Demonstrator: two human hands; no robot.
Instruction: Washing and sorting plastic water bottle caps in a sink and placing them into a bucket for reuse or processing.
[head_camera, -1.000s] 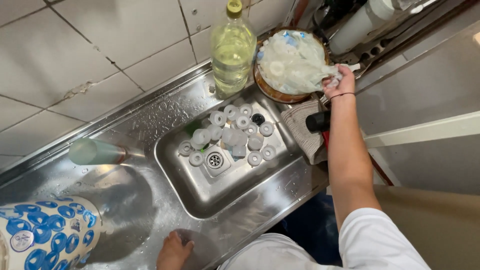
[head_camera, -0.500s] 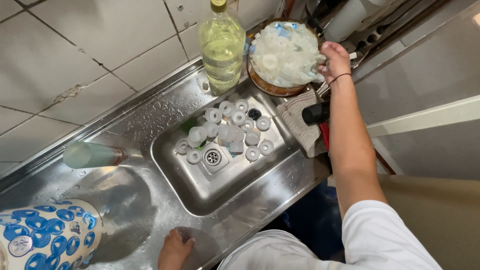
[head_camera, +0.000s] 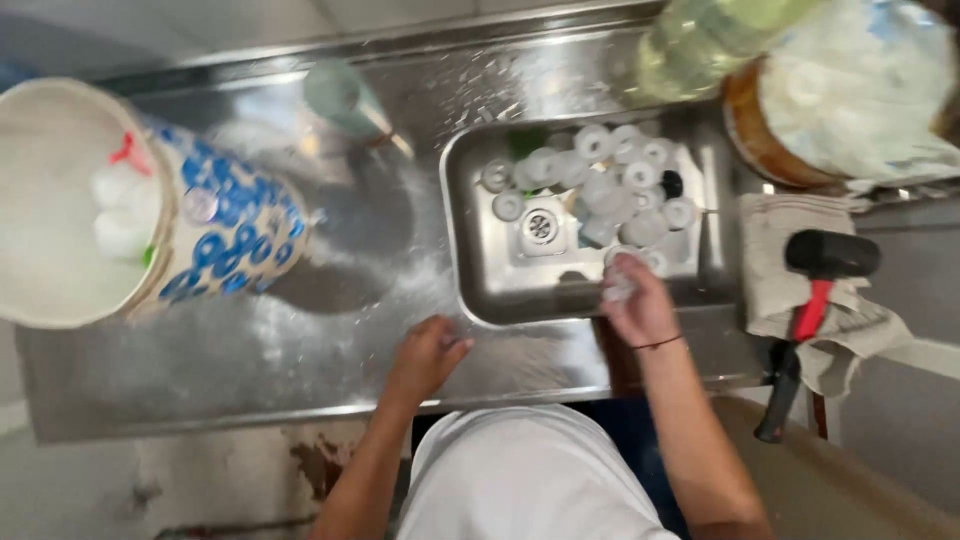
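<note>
Right hand, moved from the 1 o'clock basin, now pinches 1 white cap over the sink; left hand is pressed spread on the table. Grip is best kept firm.

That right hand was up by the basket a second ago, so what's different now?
The right hand has come down from the basket to the near edge of the sink, its grip closed on a small white cap. The left hand still rests on the steel counter. The caps in the sink and the mallet lie as before.
</note>
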